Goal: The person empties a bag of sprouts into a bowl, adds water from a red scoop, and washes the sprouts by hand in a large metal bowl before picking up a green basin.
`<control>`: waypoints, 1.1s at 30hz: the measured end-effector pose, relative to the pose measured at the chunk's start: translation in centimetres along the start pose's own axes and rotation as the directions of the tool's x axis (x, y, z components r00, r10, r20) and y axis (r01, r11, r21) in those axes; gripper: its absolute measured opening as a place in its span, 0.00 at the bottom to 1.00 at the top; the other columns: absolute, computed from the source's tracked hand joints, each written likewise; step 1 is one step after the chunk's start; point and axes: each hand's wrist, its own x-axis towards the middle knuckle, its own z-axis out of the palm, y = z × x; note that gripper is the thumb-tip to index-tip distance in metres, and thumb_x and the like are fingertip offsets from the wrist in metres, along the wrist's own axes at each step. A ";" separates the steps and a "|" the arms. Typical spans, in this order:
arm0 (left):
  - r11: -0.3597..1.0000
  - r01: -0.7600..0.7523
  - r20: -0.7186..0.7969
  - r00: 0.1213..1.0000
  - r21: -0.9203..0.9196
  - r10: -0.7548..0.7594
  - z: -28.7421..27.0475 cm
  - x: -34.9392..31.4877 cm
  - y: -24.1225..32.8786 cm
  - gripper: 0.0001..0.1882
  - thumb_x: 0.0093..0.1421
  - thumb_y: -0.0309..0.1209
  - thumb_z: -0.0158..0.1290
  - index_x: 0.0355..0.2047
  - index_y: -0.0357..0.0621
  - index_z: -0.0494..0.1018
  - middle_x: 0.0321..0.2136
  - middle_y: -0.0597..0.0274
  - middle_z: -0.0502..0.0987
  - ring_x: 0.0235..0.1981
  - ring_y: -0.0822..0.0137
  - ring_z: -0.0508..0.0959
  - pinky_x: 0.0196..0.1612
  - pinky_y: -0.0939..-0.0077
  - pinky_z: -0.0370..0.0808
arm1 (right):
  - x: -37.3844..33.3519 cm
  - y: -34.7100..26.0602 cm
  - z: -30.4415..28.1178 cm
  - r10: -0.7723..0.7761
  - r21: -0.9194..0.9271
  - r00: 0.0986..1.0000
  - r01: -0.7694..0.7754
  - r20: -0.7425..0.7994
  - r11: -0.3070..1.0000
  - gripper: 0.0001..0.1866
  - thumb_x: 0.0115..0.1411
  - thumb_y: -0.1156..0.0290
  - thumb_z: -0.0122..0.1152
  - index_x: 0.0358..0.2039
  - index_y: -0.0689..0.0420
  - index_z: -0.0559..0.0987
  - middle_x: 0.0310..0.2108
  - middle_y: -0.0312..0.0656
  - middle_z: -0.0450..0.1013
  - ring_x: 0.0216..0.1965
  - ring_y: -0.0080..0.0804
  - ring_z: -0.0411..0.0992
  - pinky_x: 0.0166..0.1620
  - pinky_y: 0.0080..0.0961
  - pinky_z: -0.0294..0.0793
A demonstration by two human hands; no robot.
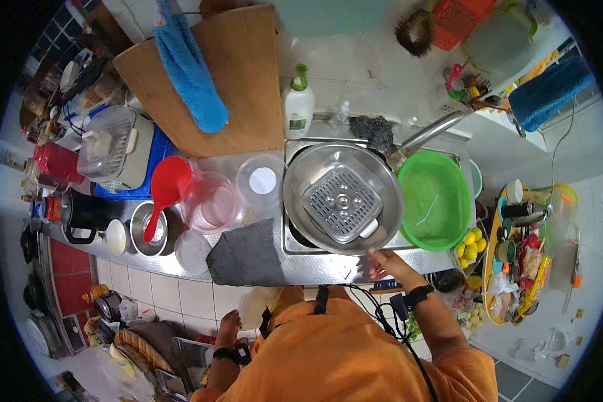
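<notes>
My right hand (385, 263) is at the counter's front edge, just below the rim of a large steel basin (291, 194). Its fingers are loosely apart and nothing shows in them. In the basin, over the sink, sits a square perforated steel tray (342, 202) with a pale handle tab. Down at my side, my left hand (229, 325) hangs with loose fingers, and I see nothing held in it. Close to it is a translucent yellowish plastic bag (257, 307). A green basin (434, 201) holding a thin white piece stands right of the steel one.
A grey cloth (246, 254) lies left of the sink, near a clear tub (261, 181), a pink tub (210, 204) and a red ladle (166, 184) over a steel bowl (141, 234). Behind stand a pump bottle (299, 104) and a wooden board (248, 87). A faucet (435, 134) reaches over.
</notes>
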 end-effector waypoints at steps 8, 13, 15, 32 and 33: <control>0.999 -0.019 0.070 0.997 0.027 0.017 -0.1 -0.4 -2.3 0.09 0.54 0.33 0.46 0.32 0.43 0.69 0.16 0.70 0.64 0.15 0.74 0.63 0.18 0.79 0.63 | 1.5 2.4 7.2 -0.448 -0.924 0.892 0.216 0.056 0.315 0.27 0.49 0.54 0.60 0.39 0.63 0.66 0.26 0.49 0.73 0.30 0.41 0.74 0.32 0.32 0.73; 0.997 -0.066 0.044 0.997 0.047 0.064 -0.3 -2.0 -1.6 0.15 0.57 0.34 0.45 0.39 0.37 0.70 0.17 0.69 0.63 0.17 0.76 0.62 0.21 0.80 0.62 | 4.0 2.8 9.7 -0.485 -0.930 0.845 0.336 0.226 0.151 0.23 0.48 0.62 0.53 0.38 0.68 0.65 0.26 0.50 0.73 0.28 0.43 0.73 0.30 0.33 0.73; 0.994 -0.102 -0.016 0.995 0.042 0.103 0.0 -3.5 -1.4 0.12 0.57 0.34 0.45 0.34 0.38 0.70 0.17 0.70 0.63 0.18 0.76 0.61 0.22 0.80 0.61 | 3.4 1.5 10.8 -0.475 -0.904 0.829 0.402 0.294 0.142 0.24 0.49 0.61 0.53 0.40 0.68 0.66 0.25 0.50 0.73 0.27 0.43 0.73 0.30 0.35 0.73; 0.964 -0.106 -0.080 0.993 -0.246 0.089 -2.9 -3.2 -6.8 0.08 0.57 0.32 0.45 0.32 0.42 0.69 0.18 0.69 0.65 0.16 0.74 0.64 0.20 0.78 0.63 | 6.6 -10.3 4.9 -0.747 -0.856 0.560 0.122 -0.359 0.503 0.20 0.45 0.66 0.57 0.37 0.64 0.70 0.40 0.54 0.69 0.44 0.50 0.67 0.46 0.37 0.68; 0.981 -0.082 -0.036 0.996 -0.174 0.076 -3.6 -2.9 -7.4 0.08 0.58 0.33 0.44 0.30 0.43 0.68 0.17 0.69 0.65 0.15 0.74 0.64 0.19 0.78 0.62 | 7.6 -9.5 2.9 -0.749 -0.856 0.550 0.113 -0.369 0.505 0.20 0.45 0.66 0.57 0.37 0.64 0.70 0.40 0.54 0.69 0.44 0.50 0.67 0.46 0.37 0.68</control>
